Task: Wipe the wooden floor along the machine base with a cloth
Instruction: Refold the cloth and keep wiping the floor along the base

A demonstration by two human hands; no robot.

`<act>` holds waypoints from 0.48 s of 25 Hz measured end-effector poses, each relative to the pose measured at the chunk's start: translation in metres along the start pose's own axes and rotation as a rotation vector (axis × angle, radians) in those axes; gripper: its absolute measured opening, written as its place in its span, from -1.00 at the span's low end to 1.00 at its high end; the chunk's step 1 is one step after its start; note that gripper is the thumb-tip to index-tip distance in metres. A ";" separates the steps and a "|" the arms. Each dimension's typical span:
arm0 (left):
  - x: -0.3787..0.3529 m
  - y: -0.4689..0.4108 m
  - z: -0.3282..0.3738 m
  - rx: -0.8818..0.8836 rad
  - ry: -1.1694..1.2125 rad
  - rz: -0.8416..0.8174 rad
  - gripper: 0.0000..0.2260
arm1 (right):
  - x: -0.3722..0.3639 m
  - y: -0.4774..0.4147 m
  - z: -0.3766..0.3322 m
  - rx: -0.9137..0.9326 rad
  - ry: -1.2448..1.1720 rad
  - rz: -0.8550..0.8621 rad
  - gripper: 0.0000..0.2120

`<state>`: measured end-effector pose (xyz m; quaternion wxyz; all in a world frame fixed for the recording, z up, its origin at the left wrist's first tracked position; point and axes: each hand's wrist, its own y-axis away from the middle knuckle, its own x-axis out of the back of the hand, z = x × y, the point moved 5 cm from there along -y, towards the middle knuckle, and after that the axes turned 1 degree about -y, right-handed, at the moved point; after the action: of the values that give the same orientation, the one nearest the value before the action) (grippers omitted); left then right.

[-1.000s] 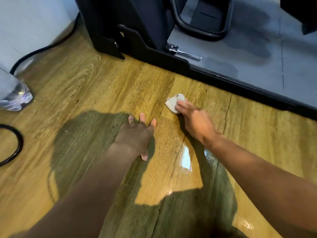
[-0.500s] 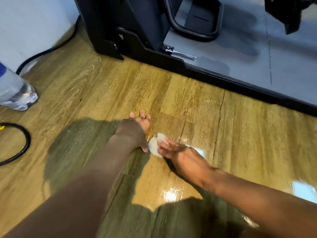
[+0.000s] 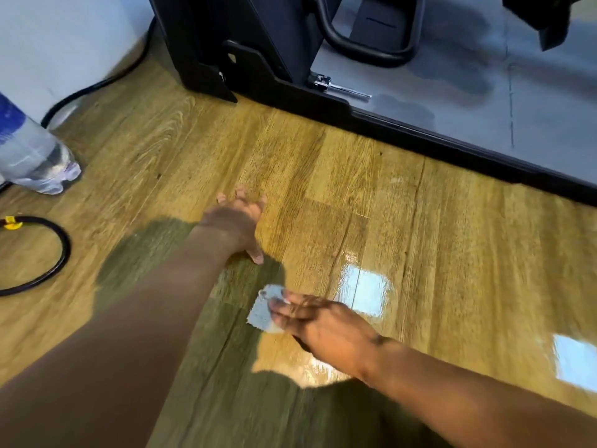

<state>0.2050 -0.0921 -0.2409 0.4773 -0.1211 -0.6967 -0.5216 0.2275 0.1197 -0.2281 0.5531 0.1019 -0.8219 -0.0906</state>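
Wood-grain floor (image 3: 452, 253) fills most of the view; its surface is glossy, with 2 bright rectangular reflections to the right of my hands. My right hand (image 3: 326, 328) lies palm down with fingers extended and flat, pressing the cloth (image 3: 262, 313) onto the floor; no finger curls round it. The cloth is small and pale grey-white, and shows only past my fingertips. It lies well apart from the base (image 3: 420, 137), the black strip running diagonally from upper centre to the right edge. My left hand (image 3: 239, 221) is planted on the floor ahead of the cloth, palm down, fingers straight and slightly spread, thumb pointing back toward the cloth; it holds nothing. Left hand and cloth are near each other, not touching. Behind the base sits a grey deck (image 3: 533, 124) with dark patches, and a metal pin (image 3: 342, 87) lies at its near corner. At the left edge, a clear bottle (image 3: 35, 156) with a blue label sits on the floor. Nearer me lies a black cable loop (image 3: 63, 253) with a yellow clip (image 3: 11, 223). 1 more black cable (image 3: 87, 88) runs along the wall (image 3: 64, 33) toward the machine.
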 end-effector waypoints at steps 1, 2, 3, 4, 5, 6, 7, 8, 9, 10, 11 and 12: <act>-0.001 -0.001 0.000 -0.006 -0.017 -0.002 0.14 | 0.008 -0.004 0.011 0.039 0.014 -0.035 -0.29; -0.002 -0.004 0.001 -0.016 -0.039 -0.004 0.15 | 0.019 -0.010 0.028 0.002 0.017 -0.053 -0.30; -0.003 -0.005 0.001 -0.027 -0.056 -0.014 0.15 | 0.028 -0.016 0.046 -0.067 0.010 -0.045 -0.32; -0.002 -0.006 0.001 -0.036 -0.069 -0.030 0.15 | 0.035 -0.020 0.057 -0.133 0.004 -0.025 -0.34; 0.001 -0.006 -0.001 -0.039 -0.077 -0.046 0.14 | 0.034 -0.023 0.060 -0.141 0.042 -0.038 -0.38; 0.003 -0.005 -0.003 -0.041 -0.083 -0.067 0.13 | 0.026 -0.023 0.057 -0.127 0.048 -0.102 -0.44; 0.006 -0.004 -0.002 -0.046 -0.084 -0.085 0.11 | 0.015 -0.018 0.047 -0.079 0.012 -0.200 -0.51; 0.008 -0.003 -0.001 -0.055 -0.088 -0.089 0.11 | 0.005 -0.008 0.035 0.014 -0.037 -0.281 -0.56; 0.009 -0.003 0.001 -0.063 -0.109 -0.084 0.11 | 0.001 0.001 0.025 0.116 -0.084 -0.303 -0.59; 0.011 -0.003 0.002 -0.066 -0.130 -0.069 0.11 | 0.006 0.004 0.026 0.180 -0.132 -0.292 -0.60; 0.011 -0.004 0.000 -0.063 -0.132 -0.053 0.11 | 0.016 -0.003 0.040 0.206 -0.163 -0.248 -0.60; 0.008 -0.005 -0.002 -0.064 -0.112 -0.041 0.10 | 0.027 -0.016 0.058 0.196 -0.119 -0.201 -0.58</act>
<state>0.1988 -0.0988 -0.2372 0.4226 -0.1510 -0.7076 -0.5458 0.1646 0.0998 -0.2302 0.4790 0.2315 -0.8438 -0.0708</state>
